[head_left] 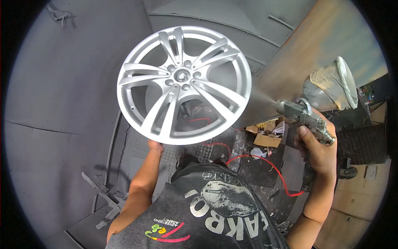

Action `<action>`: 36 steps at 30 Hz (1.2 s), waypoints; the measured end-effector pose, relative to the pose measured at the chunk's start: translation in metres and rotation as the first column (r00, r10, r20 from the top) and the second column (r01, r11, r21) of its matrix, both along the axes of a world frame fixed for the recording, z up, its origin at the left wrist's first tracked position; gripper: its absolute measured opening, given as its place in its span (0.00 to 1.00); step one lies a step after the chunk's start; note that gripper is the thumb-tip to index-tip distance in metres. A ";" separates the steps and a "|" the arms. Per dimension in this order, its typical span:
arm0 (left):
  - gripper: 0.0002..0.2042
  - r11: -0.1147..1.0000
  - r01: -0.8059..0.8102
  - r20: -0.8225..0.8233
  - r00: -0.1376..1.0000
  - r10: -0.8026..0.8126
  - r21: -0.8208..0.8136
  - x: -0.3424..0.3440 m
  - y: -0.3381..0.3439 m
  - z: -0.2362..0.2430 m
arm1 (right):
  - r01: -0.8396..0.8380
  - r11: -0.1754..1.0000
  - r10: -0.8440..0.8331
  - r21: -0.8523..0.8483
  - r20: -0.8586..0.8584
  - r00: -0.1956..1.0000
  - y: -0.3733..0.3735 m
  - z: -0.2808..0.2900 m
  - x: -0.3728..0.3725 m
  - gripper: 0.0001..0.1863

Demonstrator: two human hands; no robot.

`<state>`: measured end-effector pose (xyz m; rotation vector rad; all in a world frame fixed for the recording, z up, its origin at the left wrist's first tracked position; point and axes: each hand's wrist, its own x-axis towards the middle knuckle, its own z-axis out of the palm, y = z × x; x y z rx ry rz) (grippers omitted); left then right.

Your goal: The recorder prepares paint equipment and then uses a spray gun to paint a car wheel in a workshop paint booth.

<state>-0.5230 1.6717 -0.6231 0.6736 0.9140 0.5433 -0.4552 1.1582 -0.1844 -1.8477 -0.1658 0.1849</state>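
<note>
A silver alloy wheel (pixel 166 124) with paired spokes stands raised in front of me, its face toward me. My left hand (pixel 155 145) is at the wheel's lower edge. Its fingers are hidden behind the rim, so their grip does not show. On the right, my right hand (pixel 317 147) is closed around a metal spray gun (pixel 304 116), thumb on the near side of its body. A paint cup (pixel 327 89), wrapped in stained masking tape, sits on top of the gun. Pale mist (pixel 263 95) leaves the nozzle toward the wheel's right edge.
A red hose (pixel 273 168) curves over the dark, littered floor below the gun. Past it lies an open cardboard box (pixel 267 139) with scraps. Grey walls (pixel 62 95) rise at left and back; a paint-streaked panel (pixel 306 54) stands right. A metal frame (pixel 101 195) is low at left.
</note>
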 end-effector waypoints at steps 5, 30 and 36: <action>0.16 0.999 0.050 -0.180 0.982 -0.052 -0.014 -0.011 -0.009 0.005 | 0.220 0.973 -0.218 -0.074 0.036 0.975 -0.026 -0.013 -0.005 0.32; 0.17 0.988 0.134 -0.197 0.969 -0.147 -0.076 -0.008 -0.042 0.006 | -0.095 0.995 0.098 0.043 -0.079 0.992 0.026 0.010 -0.014 0.26; 0.13 0.915 0.232 -0.246 0.915 -0.321 -0.331 -0.015 -0.106 0.012 | 0.102 0.991 -0.100 -0.086 0.033 0.994 -0.010 -0.006 -0.012 0.27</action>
